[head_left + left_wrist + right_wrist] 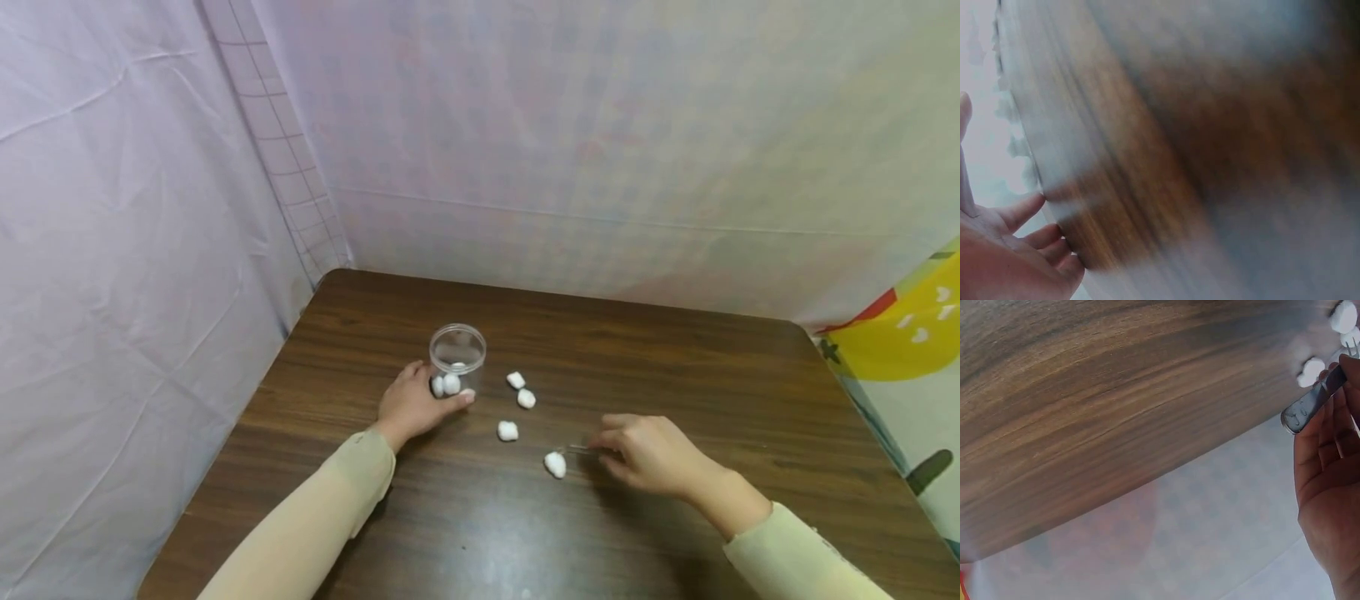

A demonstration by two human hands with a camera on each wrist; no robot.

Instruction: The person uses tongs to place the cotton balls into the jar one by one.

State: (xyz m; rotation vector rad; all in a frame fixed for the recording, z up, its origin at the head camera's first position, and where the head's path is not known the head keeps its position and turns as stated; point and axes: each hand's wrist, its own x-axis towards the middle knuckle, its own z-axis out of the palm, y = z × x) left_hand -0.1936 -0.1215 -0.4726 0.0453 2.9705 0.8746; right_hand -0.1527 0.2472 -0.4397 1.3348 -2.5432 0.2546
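My left hand (420, 402) grips a clear round jar (474, 360) low on its side, the thumb in front and the fingers at the left. Several white cotton balls (450, 384) lie inside; no lid covers the jar's mouth. A small metal fork (1313, 403) is pinched in my right hand (645, 450), tines pointing left. Its tip reaches a loose white cotton ball (555, 464) on the table; whether the tines pierce it cannot be seen. In the left wrist view, the fingers (1025, 212) show at the lower left and the jar is not distinct.
Between jar and fork lie three more cotton balls: one nearer (507, 431) and a close pair (527, 399) farther back. The brown wooden table (675, 358) ends against a pale curtain (570, 167) at the back. Another white cloth (112, 292) hangs along the left side.
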